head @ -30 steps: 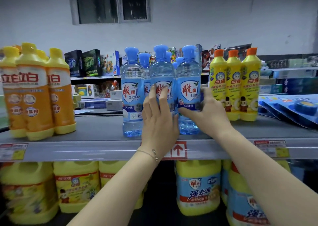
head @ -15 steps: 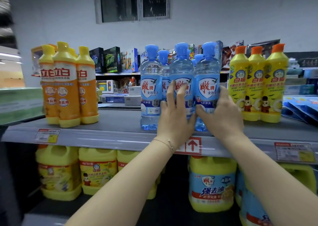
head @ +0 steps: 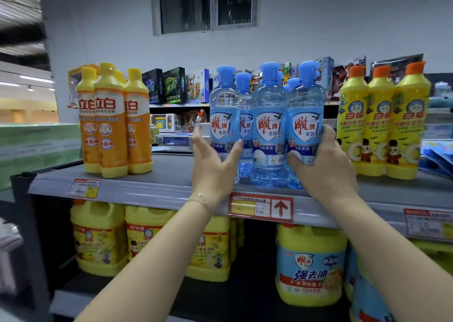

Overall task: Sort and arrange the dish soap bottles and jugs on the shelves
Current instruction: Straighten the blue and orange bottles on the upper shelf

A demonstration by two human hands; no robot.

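Note:
A cluster of clear blue dish soap bottles (head: 268, 125) with blue caps stands at the middle of the grey upper shelf (head: 171, 172). My left hand (head: 213, 167) wraps around the lower part of the leftmost blue bottle (head: 224, 115), fingers behind it and thumb in front. My right hand (head: 321, 164) grips the rightmost blue bottle (head: 306, 115) near its base. Orange bottles (head: 110, 123) stand at the shelf's left, yellow orange-capped bottles (head: 382, 123) at its right.
On the lower shelf stand yellow jugs (head: 98, 240) at the left and a blue-labelled yellow jug (head: 311, 265) at the right. Price tags (head: 261, 206) hang on the shelf edge. Boxed goods (head: 171, 86) sit on a rack behind. Blue packets (head: 436, 155) lie at far right.
My left hand has shifted from the middle blue bottle to the leftmost one. My right hand has slid to the outer side of the rightmost bottle. The view has turned left.

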